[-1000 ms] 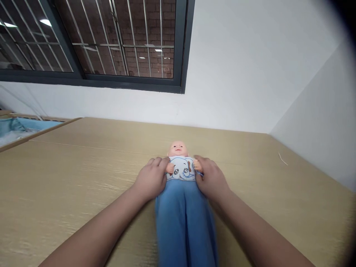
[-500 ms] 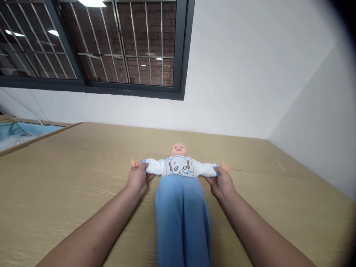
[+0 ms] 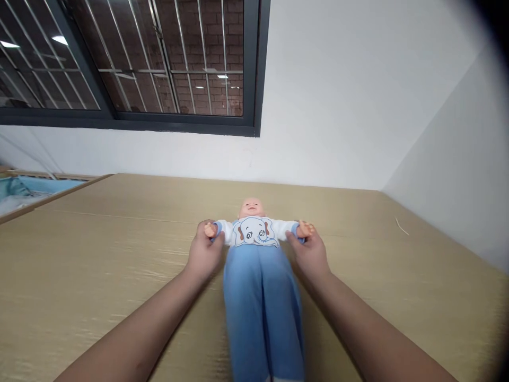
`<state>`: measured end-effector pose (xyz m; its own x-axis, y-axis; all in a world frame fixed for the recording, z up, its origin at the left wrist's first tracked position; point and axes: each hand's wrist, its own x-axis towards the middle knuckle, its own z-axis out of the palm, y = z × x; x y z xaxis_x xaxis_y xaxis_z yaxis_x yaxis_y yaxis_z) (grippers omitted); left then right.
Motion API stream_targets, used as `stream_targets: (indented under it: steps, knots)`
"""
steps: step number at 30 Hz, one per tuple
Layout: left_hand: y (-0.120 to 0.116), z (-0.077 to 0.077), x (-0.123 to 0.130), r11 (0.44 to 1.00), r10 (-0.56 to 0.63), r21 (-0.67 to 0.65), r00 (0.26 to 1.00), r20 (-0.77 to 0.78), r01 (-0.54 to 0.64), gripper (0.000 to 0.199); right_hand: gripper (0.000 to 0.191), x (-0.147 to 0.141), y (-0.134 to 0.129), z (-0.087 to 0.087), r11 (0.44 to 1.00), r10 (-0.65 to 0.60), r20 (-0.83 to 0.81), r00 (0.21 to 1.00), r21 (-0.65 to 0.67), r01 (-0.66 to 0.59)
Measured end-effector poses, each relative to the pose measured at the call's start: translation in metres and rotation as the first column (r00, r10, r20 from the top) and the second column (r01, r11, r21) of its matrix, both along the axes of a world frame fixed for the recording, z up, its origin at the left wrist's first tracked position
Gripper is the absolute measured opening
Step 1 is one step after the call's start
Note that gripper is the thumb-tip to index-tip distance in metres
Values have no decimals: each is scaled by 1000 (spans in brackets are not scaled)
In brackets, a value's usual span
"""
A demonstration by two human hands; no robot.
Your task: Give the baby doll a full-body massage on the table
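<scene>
A baby doll lies on its back on the tan surface, its head towards the wall. It wears a white top with an elephant picture and blue trousers. My left hand is closed round the cuff and wrist of the doll's arm on the left side. Round the cuff of the other arm, my right hand is closed in the same way. Both doll hands show above my grip, and the doll's forearms are bent a little towards me.
The tan padded surface reaches back to a white wall. A barred window is above at the left. At the far left is a wood-edged box with blue lining. A thin pale strip lies at the right.
Both my hands have moved inward with the doll's sleeves, so its outstretched arms are now drawn in closer to its body. The view has shifted slightly.
</scene>
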<state>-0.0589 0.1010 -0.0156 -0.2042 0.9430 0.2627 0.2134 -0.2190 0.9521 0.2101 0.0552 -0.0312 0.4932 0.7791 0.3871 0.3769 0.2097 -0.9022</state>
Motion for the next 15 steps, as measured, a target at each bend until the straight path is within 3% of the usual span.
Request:
stream_targets:
  steps: [2,6,10,15]
  knots:
    - [-8,3,3,993,-35,93,937,-347,71,25,44,-8,-6,4,999,43,229,973,-23,-38]
    - [-20,12,10,988,-71,47,695,-716,149,26,43,-22,-15,16,987,158,612,775,-64,-150]
    - [-26,18,14,978,-69,30,458,-886,207,26,45,-31,-23,26,978,204,801,563,-144,-149]
    - [-34,18,19,941,-55,23,219,-974,338,27,48,-39,-32,24,974,213,913,347,-171,-148]
